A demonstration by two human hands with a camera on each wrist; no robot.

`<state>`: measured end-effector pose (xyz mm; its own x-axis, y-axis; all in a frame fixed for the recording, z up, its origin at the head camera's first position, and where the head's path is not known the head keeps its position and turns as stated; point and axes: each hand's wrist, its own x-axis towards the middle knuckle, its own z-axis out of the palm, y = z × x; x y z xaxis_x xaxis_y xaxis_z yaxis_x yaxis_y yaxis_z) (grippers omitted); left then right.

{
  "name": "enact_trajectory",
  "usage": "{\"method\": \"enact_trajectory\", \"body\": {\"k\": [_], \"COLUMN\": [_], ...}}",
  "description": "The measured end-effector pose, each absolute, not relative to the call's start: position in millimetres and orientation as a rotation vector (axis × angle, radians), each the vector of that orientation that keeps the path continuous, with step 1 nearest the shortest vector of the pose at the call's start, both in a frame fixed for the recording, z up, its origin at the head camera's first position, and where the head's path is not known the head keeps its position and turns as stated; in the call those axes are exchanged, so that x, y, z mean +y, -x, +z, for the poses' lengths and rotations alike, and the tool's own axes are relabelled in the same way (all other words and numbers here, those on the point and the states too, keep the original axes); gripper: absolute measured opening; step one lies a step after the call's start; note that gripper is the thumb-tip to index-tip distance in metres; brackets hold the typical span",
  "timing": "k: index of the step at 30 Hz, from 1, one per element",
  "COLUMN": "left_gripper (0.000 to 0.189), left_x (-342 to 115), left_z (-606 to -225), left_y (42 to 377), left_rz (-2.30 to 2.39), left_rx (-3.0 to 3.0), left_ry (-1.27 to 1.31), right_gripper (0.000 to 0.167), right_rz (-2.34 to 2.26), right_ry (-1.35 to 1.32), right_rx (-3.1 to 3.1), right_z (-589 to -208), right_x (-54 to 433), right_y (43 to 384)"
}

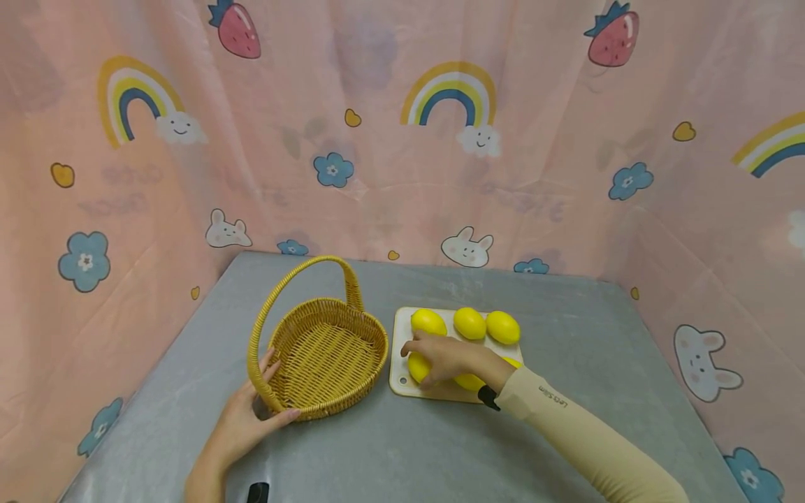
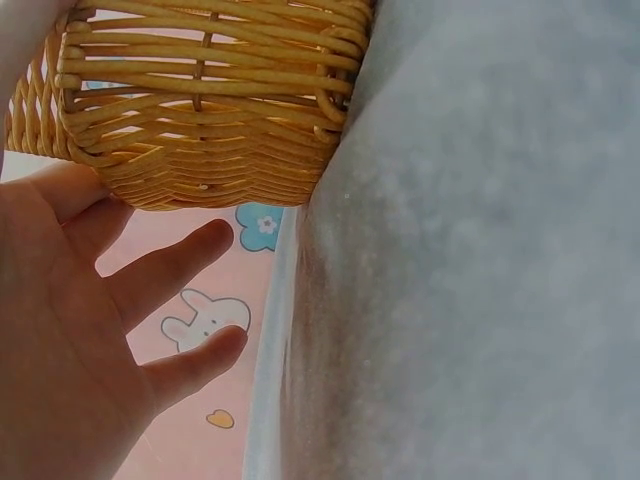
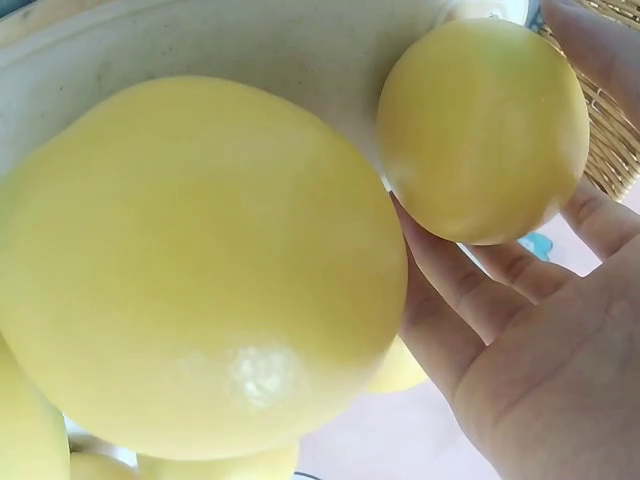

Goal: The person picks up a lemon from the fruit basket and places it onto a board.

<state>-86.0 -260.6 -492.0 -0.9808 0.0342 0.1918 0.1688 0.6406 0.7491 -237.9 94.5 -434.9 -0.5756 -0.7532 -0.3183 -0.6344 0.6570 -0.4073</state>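
The left hand (image 1: 242, 419) rests at the left side of a round wicker basket (image 1: 371, 388) with a tall arched handle. Its thumb lies along the basket's front wall, and fingers reach past the foot of the handle. Two fingers (image 2: 170, 270) stretch straight, off the wicker, in the left wrist view. The right hand (image 1: 453, 353) reaches over a white board (image 1: 400, 328) and holds the front-left lemon (image 1: 418, 367) between thumb and fingers. That lemon (image 3: 485, 130) shows in the right wrist view beside a larger-looking, nearer lemon (image 3: 200, 270).
Three lemons, a left one (image 1: 428, 321), a middle one (image 1: 469, 323) and a right one (image 1: 503, 327), line the board's back. Others at the front are partly hidden by the right arm. A grey cloth-covered table (image 1: 440, 447) meets a pink patterned curtain (image 1: 390, 202).
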Motion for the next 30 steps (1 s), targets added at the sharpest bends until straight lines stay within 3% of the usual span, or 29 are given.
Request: {"method": "enact_trajectory", "body": {"k": [10, 18, 23, 25, 30], "left_gripper": [0.090, 0.090, 0.090, 0.090, 0.091], "left_x": [-260, -259, -259, -260, -259], "left_z": [-491, -491, -491, -492, -491], "left_y": [86, 86, 86, 86, 85], "left_rz": [-1.251, -1.263, -1.241, -1.231, -1.216], "left_rx": [-2.704, -2.700, -2.706, -2.706, -2.709], "left_ry": [0.164, 0.169, 0.174, 0.177, 0.183], "right_gripper": [0.052, 0.012, 0.006, 0.016, 0.069], "right_rz": [-0.393, -0.938, -0.762, -0.552, -0.227], "right_ry": [1.131, 1.291, 1.246, 1.112, 0.759], "right_rx": [2.437, 2.784, 3.335, 3.433, 3.265], "right_z": [-434, -425, -428, -431, -438], "right_x": [95, 108, 119, 123, 132], "right_y": [239, 241, 238, 237, 231]}}
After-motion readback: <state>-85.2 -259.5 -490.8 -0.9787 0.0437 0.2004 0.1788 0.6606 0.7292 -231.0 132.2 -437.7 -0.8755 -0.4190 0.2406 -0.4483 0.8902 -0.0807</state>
